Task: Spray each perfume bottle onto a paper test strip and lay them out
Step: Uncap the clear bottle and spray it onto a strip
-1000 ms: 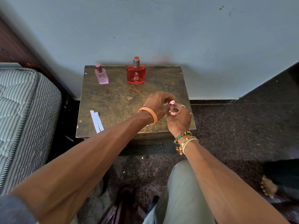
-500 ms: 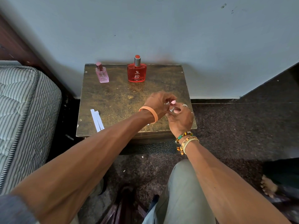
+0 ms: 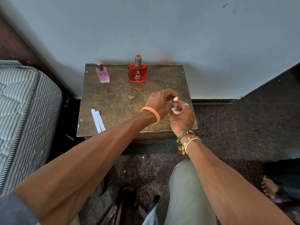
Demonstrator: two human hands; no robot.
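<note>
Pink-capped bottle (image 3: 175, 99) sits over the table's (image 3: 121, 98) near right, right hand (image 3: 181, 118) curled round it, left hand (image 3: 159, 103) pinching its top, likely uncapping; next needs a strip (image 3: 97, 120) from near left

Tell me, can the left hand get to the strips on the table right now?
Likely not yet: the left hand pinches the pink-capped bottle that the right hand also holds. The table between it and the strips looks bare, so once freed, probably yes.

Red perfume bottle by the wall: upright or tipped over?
Upright: the red perfume bottle stands on its base on the table, silver top pointing up.
</note>
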